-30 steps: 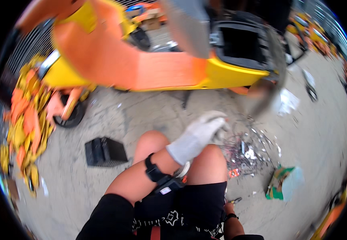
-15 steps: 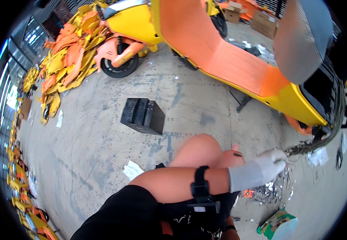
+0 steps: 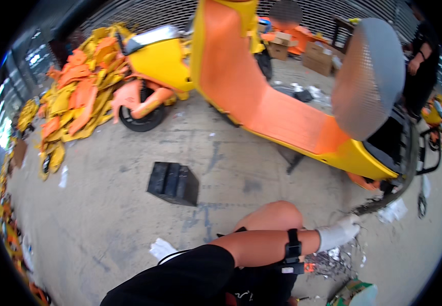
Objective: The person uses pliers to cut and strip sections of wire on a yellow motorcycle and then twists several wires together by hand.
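My left hand [image 3: 339, 233], in a pale glove, reaches right from a black sleeve. Its blurred fingers look closed, beside the lower end of a dark curved strip [image 3: 384, 203] at the rear of a yellow and orange scooter [image 3: 287, 120]. What they pinch, if anything, is hidden. A black strapped device [image 3: 292, 246] sits on this wrist. The scooter's grey seat [image 3: 368, 76] is tilted up over a dark open compartment [image 3: 386, 140]. Of my right hand [image 3: 292, 301] only a sliver shows at the lower edge, its fingers hidden, near a thin dark object.
A black block-shaped case [image 3: 174, 183] stands on the concrete floor. Behind lie piled yellow and orange panels [image 3: 73, 86], another scooter [image 3: 154, 56] and cardboard boxes [image 3: 317, 58]. Wire scraps [image 3: 333, 262] and a green and white bag [image 3: 354, 294] lie low right. Another person [image 3: 424, 66] stands far right.
The view has tipped up, so the floor and scooters sit lower and another person shows at right. My left hand stays by the strip's end. Less of my right arm shows.
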